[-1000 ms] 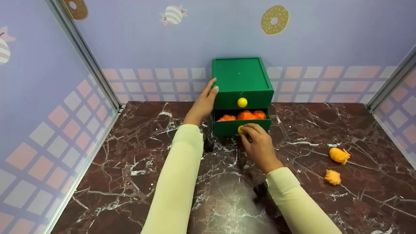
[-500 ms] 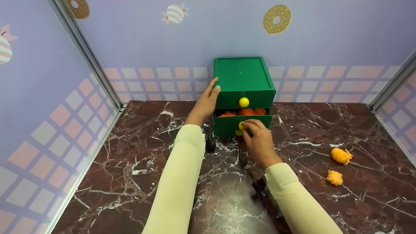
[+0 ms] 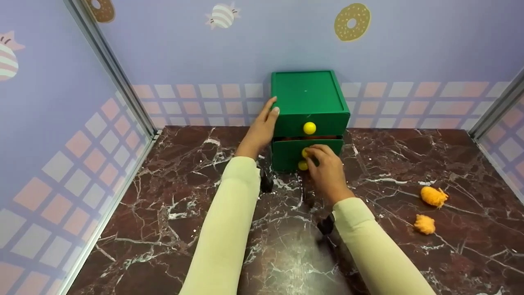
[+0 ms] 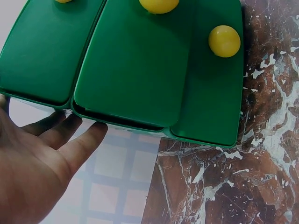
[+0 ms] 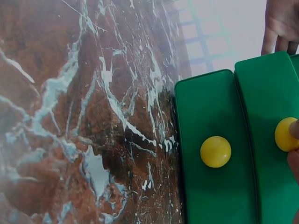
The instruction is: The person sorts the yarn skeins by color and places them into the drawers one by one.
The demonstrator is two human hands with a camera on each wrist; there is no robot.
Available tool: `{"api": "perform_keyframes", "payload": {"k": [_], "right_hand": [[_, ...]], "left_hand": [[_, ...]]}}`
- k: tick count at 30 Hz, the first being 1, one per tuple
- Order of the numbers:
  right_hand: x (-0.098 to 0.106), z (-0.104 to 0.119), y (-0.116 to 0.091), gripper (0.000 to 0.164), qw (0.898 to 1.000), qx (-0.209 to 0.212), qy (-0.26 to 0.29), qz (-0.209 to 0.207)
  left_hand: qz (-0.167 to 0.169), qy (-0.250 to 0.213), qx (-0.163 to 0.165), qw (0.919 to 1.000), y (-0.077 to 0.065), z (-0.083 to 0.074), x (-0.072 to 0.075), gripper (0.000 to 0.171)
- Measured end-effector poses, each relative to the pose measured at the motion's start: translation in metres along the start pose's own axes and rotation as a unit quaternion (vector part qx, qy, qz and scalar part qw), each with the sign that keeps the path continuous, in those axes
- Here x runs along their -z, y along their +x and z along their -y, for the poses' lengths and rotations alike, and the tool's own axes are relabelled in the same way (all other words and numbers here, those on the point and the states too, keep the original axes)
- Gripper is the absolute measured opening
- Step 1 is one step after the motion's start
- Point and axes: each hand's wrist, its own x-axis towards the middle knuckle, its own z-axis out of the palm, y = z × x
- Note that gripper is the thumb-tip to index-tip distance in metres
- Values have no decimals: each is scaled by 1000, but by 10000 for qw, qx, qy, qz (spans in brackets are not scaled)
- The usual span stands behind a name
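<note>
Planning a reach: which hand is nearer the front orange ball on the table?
Right. The right hand pinches a yellow knob, left of and beyond the front orange ball; the left hand touches the side of the green cabinet, farther left.

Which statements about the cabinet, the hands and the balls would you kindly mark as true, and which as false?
1. The right hand pinches the knob of the middle drawer. True.
2. The middle drawer is fully shut. False: it sticks out slightly past its neighbours.
3. The left hand touches the left side of the cabinet. True.
4. The cabinet has only two drawers. False: the left wrist view shows three.
5. Two fluffy balls lie on the table. True.
6. Both balls are left of the cabinet. False: in the head view, they are right of it.
</note>
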Motion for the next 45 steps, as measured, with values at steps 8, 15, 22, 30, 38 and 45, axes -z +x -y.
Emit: {"api": "perform_keyframes", "payload": {"k": [8,15,22,30,38,45], "right_hand": [[-3,-3,7,17,9999,48,-156,-46],[-6,-5,12,16,9998,52,-214,0],[-7,-5,15,15,9996,82,-255,-17],[-9,-5,14,14,9998,-52,-169,-4],[-9,-5,12,11,9998,-102,-159,-55],[-8,-6,12,10,9998,-30,-93,-172]], "left_hand": [[-44,14,55,10000,0,-1,0,53],[-39,3,114,9999,-1,-1,0,54],[-62,42,103,9999,0,-2,0,54],[-103,-1,101,9999,0,-1,-1,54],[-54,-23,131,9999,-2,-1,-1,54],[-62,9,80,9999,-1,-2,0,54]]}}
